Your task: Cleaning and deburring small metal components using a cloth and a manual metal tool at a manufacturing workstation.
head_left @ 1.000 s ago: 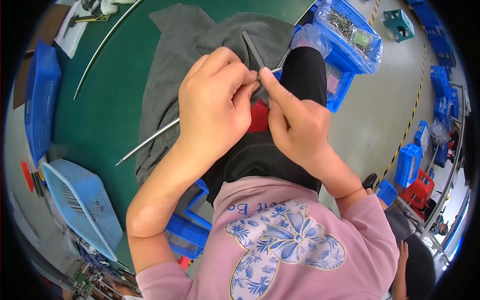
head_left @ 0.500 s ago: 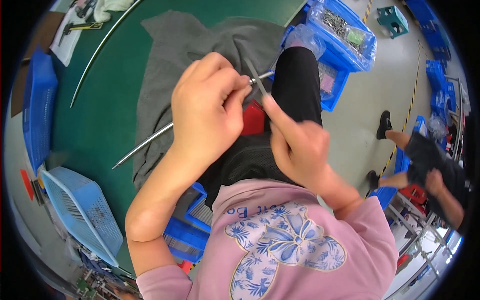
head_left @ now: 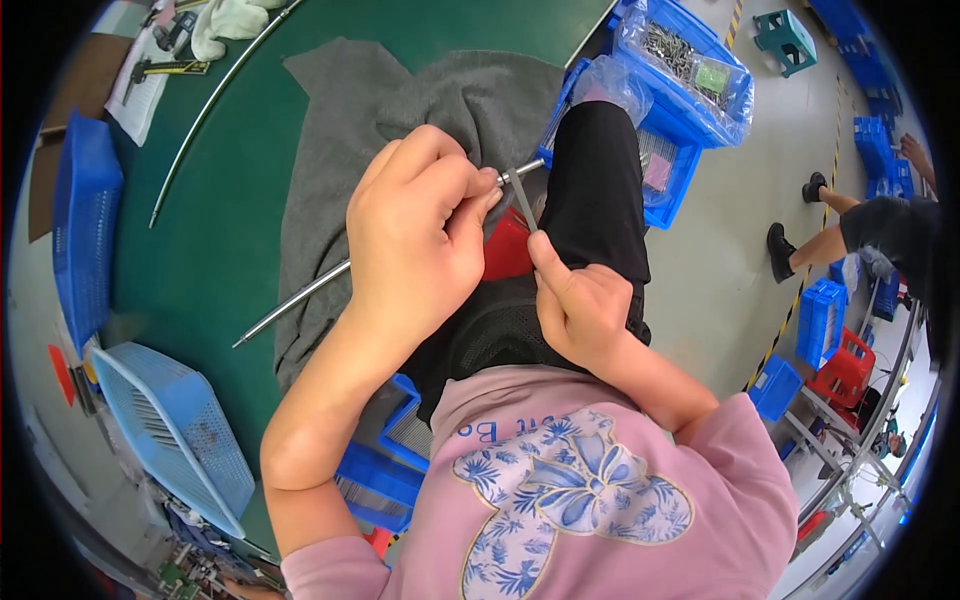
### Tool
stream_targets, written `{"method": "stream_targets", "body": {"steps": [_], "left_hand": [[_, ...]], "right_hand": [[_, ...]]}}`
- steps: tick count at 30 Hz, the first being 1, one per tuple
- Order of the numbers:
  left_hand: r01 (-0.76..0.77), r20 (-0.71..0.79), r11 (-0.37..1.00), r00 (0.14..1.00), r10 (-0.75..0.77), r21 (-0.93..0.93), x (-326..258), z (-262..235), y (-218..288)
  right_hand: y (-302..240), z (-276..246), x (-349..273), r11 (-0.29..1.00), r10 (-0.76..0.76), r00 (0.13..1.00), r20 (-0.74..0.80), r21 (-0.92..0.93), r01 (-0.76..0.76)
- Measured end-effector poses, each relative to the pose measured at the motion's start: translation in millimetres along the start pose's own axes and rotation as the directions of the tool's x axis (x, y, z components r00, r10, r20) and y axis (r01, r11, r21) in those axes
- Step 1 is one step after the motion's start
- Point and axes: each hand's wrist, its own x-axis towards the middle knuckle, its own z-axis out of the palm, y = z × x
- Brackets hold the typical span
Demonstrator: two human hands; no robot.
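My left hand (head_left: 415,225) is closed round a slim shiny metal rod (head_left: 295,303). One tapered end of the rod sticks out to the lower left, and its other end juts out past my fingertips to the right. My right hand (head_left: 588,310) grips a narrow flat file (head_left: 524,205), index finger stretched along it. The file's far end crosses the rod just beyond my left fingertips and appears to touch it. Under and behind my left hand a rumpled grey cloth (head_left: 335,130) covers part of the green tabletop (head_left: 215,230).
A long curved rod (head_left: 205,108), a caliper (head_left: 175,68) and a white glove (head_left: 228,22) lie at the upper left. Light-blue basket (head_left: 205,430) at left holds rods. Blue bins (head_left: 688,155) with metal parts stand at upper right. Another person (head_left: 885,230) is at far right.
My right hand has drawn the file back toward me, so its tip now lies at the rod instead of well past it. The other person has moved farther up the aisle.
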Motion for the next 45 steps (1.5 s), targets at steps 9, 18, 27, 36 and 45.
{"method": "stream_targets", "body": {"steps": [9,18,27,36,45], "left_hand": [[-0.028,0.011,0.999,1.000,0.028,0.043,4,-2,-1],[-0.046,0.017,0.998,0.999,0.045,0.046,2,-2,-2],[-0.068,0.026,0.996,0.997,0.066,0.059,7,-5,-2],[-0.018,0.035,0.999,0.999,0.017,0.037,3,-7,0],[-0.031,0.055,0.999,0.998,0.029,0.031,4,-7,-4]], "right_hand": [[13,8,-1,0.996,-0.085,0.995,-0.054,-0.044,0.083],[10,15,2,0.997,-0.061,0.995,-0.080,-0.050,0.058],[16,19,17,0.992,-0.117,0.987,-0.113,0.035,0.122],[20,5,-20,0.984,-0.121,0.992,-0.034,0.129,0.125],[19,-3,-42,0.978,-0.082,0.996,-0.033,0.191,0.087]]}}
